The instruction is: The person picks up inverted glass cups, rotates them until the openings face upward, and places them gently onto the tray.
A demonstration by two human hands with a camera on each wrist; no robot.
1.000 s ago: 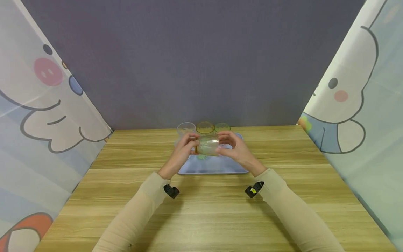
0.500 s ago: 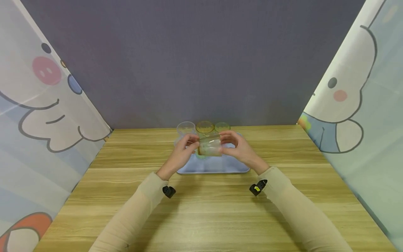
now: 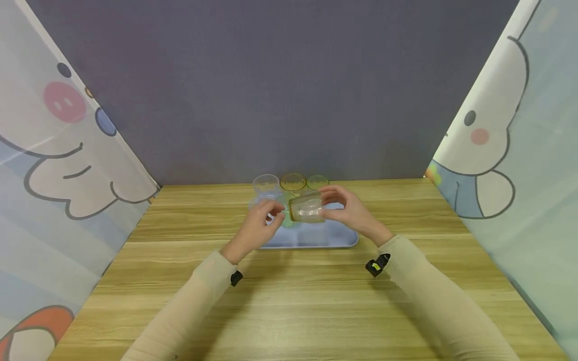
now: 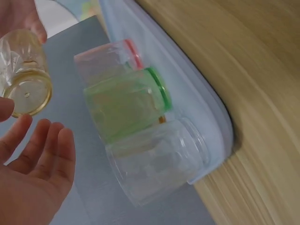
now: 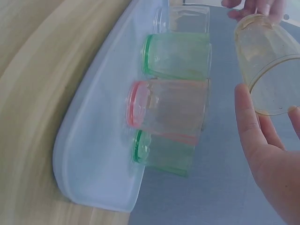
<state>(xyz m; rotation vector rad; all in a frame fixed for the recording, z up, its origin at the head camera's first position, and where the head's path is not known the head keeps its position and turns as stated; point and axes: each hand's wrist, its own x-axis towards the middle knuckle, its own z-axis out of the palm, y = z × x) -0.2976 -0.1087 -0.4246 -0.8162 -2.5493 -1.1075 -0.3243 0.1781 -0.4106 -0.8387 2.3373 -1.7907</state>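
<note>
In the head view an amber-tinted drinking glass [image 3: 307, 207] lies sideways in the air above the tray. My right hand [image 3: 349, 213] grips its rim end between thumb and fingers. Close to the amber base, on the other side, is my left hand [image 3: 257, 228], its relaxed fingers bent and apart from the glass. The left wrist view shows the glass's round base [image 4: 28, 93] facing the left fingertips [image 4: 26, 124]. From the right wrist, the open mouth is visible, with the right fingers [image 5: 248, 112] along the rim.
A pale blue tray [image 3: 325, 243] sits at the table's back, near a grey panel [image 3: 289, 90]. Several upright glasses stand on it, including a clear one [image 4: 157, 161], a green one [image 4: 124, 105] and a pink one [image 5: 176, 105]. Wooden tabletop [image 3: 289, 306] extends in front.
My left hand has come off the amber glass and drawn back left. The right hand has carried the glass slightly to the right, its base now turned a little toward me.
</note>
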